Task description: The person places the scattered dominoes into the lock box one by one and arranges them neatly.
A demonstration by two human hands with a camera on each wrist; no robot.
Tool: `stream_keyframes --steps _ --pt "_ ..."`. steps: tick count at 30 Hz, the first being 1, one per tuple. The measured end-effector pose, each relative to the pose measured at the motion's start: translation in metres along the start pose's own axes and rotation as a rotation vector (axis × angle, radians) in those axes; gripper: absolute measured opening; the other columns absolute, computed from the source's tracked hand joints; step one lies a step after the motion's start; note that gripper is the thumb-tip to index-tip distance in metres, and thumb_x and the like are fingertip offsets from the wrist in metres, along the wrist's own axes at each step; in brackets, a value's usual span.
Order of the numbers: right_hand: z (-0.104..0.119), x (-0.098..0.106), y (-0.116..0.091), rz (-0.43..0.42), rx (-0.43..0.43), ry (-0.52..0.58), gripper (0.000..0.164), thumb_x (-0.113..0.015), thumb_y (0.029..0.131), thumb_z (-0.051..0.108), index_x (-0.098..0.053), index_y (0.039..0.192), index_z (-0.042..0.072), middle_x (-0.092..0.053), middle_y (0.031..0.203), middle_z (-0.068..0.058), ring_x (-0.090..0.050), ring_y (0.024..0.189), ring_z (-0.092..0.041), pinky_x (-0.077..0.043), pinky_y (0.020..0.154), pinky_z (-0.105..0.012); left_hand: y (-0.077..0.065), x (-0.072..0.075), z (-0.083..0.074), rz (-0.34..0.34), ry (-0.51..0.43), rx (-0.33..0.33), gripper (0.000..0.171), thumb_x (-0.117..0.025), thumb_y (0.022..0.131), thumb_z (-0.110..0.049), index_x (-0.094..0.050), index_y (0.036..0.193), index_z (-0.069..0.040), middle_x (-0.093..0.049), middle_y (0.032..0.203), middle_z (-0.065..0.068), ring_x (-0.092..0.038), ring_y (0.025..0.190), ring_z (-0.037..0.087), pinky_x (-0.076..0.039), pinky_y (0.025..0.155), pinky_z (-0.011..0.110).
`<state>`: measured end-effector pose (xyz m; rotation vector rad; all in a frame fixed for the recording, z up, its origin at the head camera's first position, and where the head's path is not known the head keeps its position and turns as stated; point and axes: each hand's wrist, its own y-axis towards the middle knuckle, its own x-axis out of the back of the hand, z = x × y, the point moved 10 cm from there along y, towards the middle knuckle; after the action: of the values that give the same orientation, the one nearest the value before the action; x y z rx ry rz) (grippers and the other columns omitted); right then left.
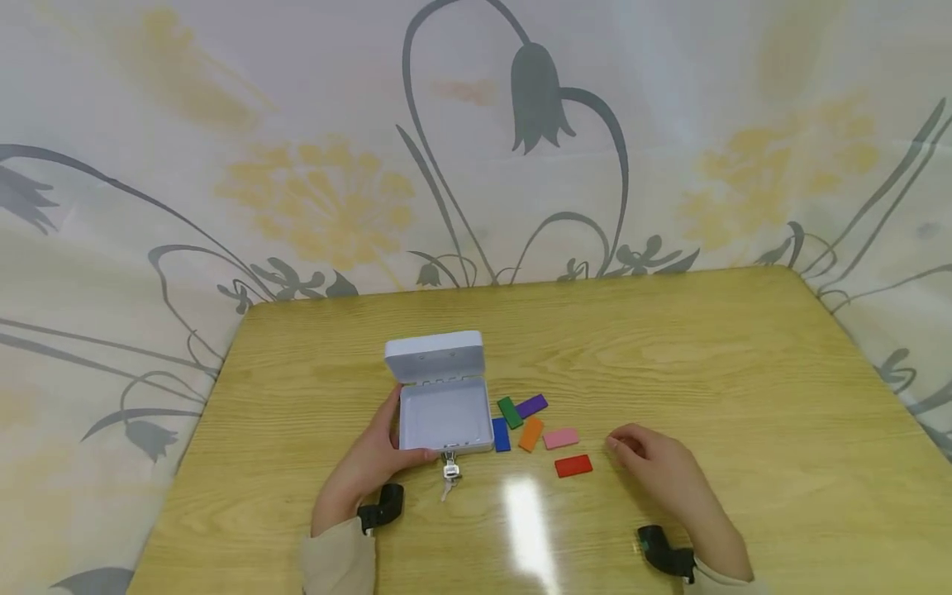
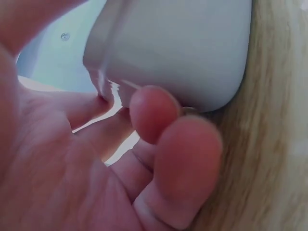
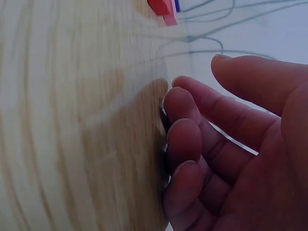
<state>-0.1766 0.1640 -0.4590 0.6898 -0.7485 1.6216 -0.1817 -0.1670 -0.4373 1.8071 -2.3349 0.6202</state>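
Observation:
A small white metal box point(image 1: 446, 413) stands on the table, its hinged lid point(image 1: 435, 355) raised at the back and nothing seen inside. My left hand point(image 1: 379, 450) grips the box at its left side, thumb along the front edge; the left wrist view shows the fingers curled against the white wall point(image 2: 192, 48). From the front hangs a silver lock with a key point(image 1: 450, 473). My right hand point(image 1: 658, 463) rests on the table with loosely curled fingers point(image 3: 185, 144), holding nothing. Nearest to it lie a red block point(image 1: 573, 466) and a pink block point(image 1: 561, 438).
Right beside the box lie more flat rectangular blocks: blue point(image 1: 502, 435), green point(image 1: 510, 412), purple point(image 1: 531, 406) and orange point(image 1: 531, 434). The wooden table point(image 1: 669, 347) ends at a flower-patterned cloth point(image 1: 476, 165) behind and at both sides.

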Motion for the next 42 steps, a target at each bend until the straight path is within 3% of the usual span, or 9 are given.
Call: stream_keyframes --steps 5,11,17,26,32,38,42 --pt "0.009 -0.008 0.000 0.039 0.013 0.021 0.022 -0.053 0.088 0.035 -0.064 0.095 0.017 -0.062 0.088 0.005 -0.055 0.079 -0.012 -0.044 0.072 -0.035 0.001 0.001 0.008 -0.001 -0.011 0.019 0.107 -0.078 0.066 -0.015 -0.005 0.144 -0.016 -0.025 0.140 0.016 -0.047 0.104 0.030 -0.033 0.092 0.043" --pt "0.015 -0.017 0.000 0.061 0.004 0.039 0.024 -0.054 0.087 0.038 -0.063 0.095 0.017 -0.057 0.078 0.009 -0.050 0.069 -0.009 -0.041 0.065 -0.030 0.005 -0.001 0.009 0.019 -0.056 0.027 0.106 -0.077 0.067 -0.012 -0.005 0.144 -0.018 -0.036 0.129 0.017 -0.054 0.094 0.028 -0.043 0.081 0.035" --pt "0.023 -0.022 -0.001 0.073 -0.007 -0.016 0.034 -0.054 0.085 0.044 -0.062 0.097 0.013 -0.049 0.071 0.007 -0.043 0.062 -0.010 -0.036 0.057 -0.027 0.006 -0.001 0.007 0.012 -0.040 0.027 0.105 -0.078 0.066 -0.012 -0.008 0.144 -0.017 -0.041 0.123 0.017 -0.056 0.089 0.027 -0.044 0.075 0.031" --pt "0.029 -0.026 -0.002 0.069 -0.040 -0.060 0.041 -0.056 0.083 0.044 -0.060 0.102 0.008 -0.047 0.070 0.004 -0.042 0.061 -0.011 -0.035 0.054 -0.028 0.007 0.000 0.006 0.026 -0.028 -0.010 0.105 -0.077 0.067 -0.011 -0.006 0.145 -0.017 -0.038 0.127 0.017 -0.054 0.092 0.029 -0.043 0.079 0.035" --pt "0.025 -0.035 -0.006 0.102 -0.114 -0.069 0.052 -0.057 0.078 0.054 -0.055 0.105 0.009 -0.045 0.068 0.002 -0.042 0.056 -0.012 -0.034 0.050 -0.028 0.008 -0.002 0.011 0.032 -0.017 -0.024 0.105 -0.077 0.068 -0.012 -0.006 0.145 -0.017 -0.033 0.133 0.017 -0.052 0.096 0.029 -0.041 0.084 0.040" --pt "0.025 -0.039 -0.009 0.107 -0.166 -0.112 0.065 -0.057 0.070 0.065 -0.053 0.103 0.009 -0.043 0.066 0.002 -0.040 0.054 -0.013 -0.031 0.047 -0.028 0.018 0.001 0.041 0.003 0.046 0.035 0.106 -0.078 0.066 -0.028 -0.005 0.144 -0.028 -0.049 0.114 0.012 -0.053 0.083 0.018 -0.042 0.074 0.031" --pt "0.029 -0.039 -0.007 0.086 -0.169 -0.155 0.066 -0.059 0.067 0.066 -0.053 0.100 0.009 -0.044 0.066 0.002 -0.040 0.054 -0.014 -0.029 0.045 -0.028 0.017 0.007 0.045 -0.025 0.128 0.073 0.102 -0.074 0.068 -0.040 -0.006 0.144 -0.028 -0.056 0.092 0.010 -0.050 0.070 0.015 -0.042 0.066 0.029"
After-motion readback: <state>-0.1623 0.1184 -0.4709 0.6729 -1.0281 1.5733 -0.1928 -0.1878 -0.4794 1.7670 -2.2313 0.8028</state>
